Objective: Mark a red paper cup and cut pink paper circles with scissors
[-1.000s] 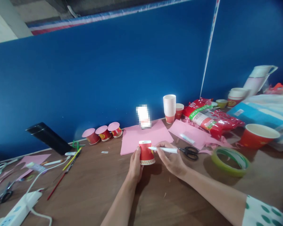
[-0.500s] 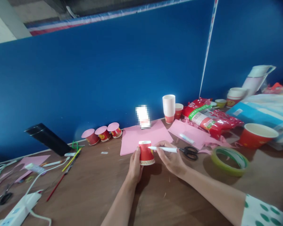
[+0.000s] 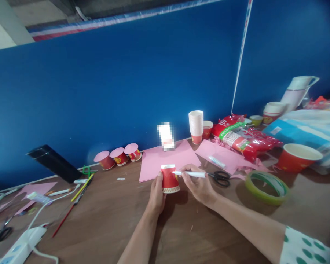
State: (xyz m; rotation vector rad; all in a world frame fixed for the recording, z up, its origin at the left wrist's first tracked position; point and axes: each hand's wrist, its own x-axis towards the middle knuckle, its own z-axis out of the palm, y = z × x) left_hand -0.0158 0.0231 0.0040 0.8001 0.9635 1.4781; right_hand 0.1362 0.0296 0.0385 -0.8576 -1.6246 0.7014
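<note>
Plainly looked down on a brown wood-grain tabletop (image 3: 112, 223), backed by a tall blue partition wall (image 3: 126, 91), with a pale grey column (image 3: 12, 27) at upper left; saw, near the partition, a row of three red paper cups capped with round pink discs (image 3: 120, 158), flat pink paper sheets (image 3: 151, 167) and a tall stack of white-and-red paper cups (image 3: 196, 126); noted at right a yellow-green ring of clear tape (image 3: 254, 194) and black-handled scissors (image 3: 221, 178), at left a white plastic power strip (image 3: 24, 245).

Held at middle, before the pink sheets, a small red paper cup (image 3: 169, 179) upside down, narrow white end up, zigzag band round the wide lower rim, yellow patch at its right side; had the left hand (image 3: 156, 194) closed around its left side, thumb against the wall; had the right hand (image 3: 199, 185) closed on a slim white marker pen (image 3: 191, 174), tip aimed at the cup's upper right; could not tell touching from just apart there.

Read "PAPER CU" on the green band of a shiny red plastic packet (image 3: 253, 141), followed by blurred letters; found a pale label (image 3: 276, 130) on a blue plastic pack (image 3: 287, 126) too small to read.
</note>
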